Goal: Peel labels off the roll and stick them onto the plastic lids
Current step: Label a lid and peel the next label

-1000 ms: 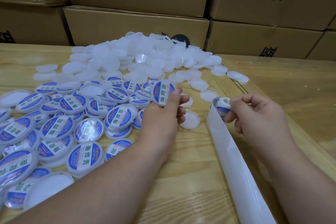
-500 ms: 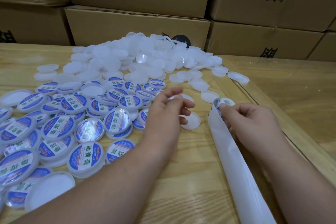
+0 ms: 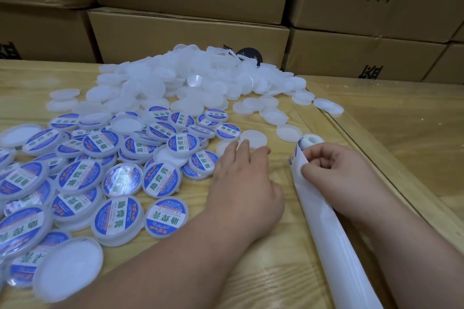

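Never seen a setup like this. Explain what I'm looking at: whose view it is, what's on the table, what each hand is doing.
There is no machine: a person wears a camera on the head, looking down at their own hands. On the wooden table lie blue-labelled lids on the left and a heap of plain white lids farther back, before stacked cardboard boxes. The left hand reaches with straight fingers onto a plain lid. The right hand pinches the label roll, whose white backing strip trails toward the camera.
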Demonstrator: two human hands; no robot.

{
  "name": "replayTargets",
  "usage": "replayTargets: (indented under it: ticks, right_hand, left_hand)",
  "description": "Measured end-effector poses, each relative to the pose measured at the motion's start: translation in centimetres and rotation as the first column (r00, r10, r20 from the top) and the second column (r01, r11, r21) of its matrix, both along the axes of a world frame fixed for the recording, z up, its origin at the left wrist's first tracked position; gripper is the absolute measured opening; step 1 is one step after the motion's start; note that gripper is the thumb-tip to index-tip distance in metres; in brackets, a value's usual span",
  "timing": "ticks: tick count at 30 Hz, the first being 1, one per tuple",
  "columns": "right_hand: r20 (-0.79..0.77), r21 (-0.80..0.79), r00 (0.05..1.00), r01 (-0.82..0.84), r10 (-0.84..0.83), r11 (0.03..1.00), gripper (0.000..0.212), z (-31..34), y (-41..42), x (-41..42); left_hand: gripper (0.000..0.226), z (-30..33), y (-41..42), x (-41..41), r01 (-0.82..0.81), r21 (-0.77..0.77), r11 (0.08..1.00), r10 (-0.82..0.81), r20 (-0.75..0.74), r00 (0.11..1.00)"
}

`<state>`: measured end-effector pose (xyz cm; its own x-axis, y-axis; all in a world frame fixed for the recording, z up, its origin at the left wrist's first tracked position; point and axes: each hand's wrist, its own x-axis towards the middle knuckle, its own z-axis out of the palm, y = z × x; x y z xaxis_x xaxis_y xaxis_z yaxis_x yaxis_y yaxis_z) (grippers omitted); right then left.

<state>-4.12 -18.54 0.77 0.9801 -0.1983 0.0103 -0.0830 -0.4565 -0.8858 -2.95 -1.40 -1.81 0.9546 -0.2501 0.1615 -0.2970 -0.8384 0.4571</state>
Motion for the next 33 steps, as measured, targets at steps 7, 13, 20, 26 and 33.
replayTargets:
  ticks: [7, 13, 20, 26, 33]
  right_hand:
    - [-0.067, -0.068, 0.998, -0.021, 0.017, 0.997, 0.023, 0.6, 0.3, -0.3]
    - [-0.092, -0.09, 0.996, -0.007, -0.001, 0.996, 0.025, 0.9, 0.4, -0.4]
    - [-0.033, -0.051, 0.999, -0.004, 0.002, 0.999, 0.023, 0.0, 0.2, -0.1]
    - [-0.089, -0.032, 0.996, -0.029, 0.026, 0.999, 0.018, 1.1, 0.3, -0.3]
    - [-0.032, -0.061, 0.997, -0.067, 0.065, 0.996, 0.018, 0.1, 0.0, -0.3]
  left_hand:
    - [0.05, -0.1, 0.1, 0.2, 0.056, -0.042, 0.998, -0.052, 0.107, 0.993]
    - [0.051, -0.3, 0.3, 0.5, -0.039, 0.025, 0.999, 0.035, 0.129, 0.991]
    - [0.023, -0.5, 0.4, 0.6, -0.04, -0.056, 0.998, 0.049, 0.16, 0.986]
    - [0.023, -0.7, 0.5, 0.9, -0.04, -0.049, 0.998, 0.044, 0.09, 0.995]
    - [0.014, 0.5, 0.1, 0.6, 0.109, -0.267, 0.957, -0.045, 0.237, 0.97]
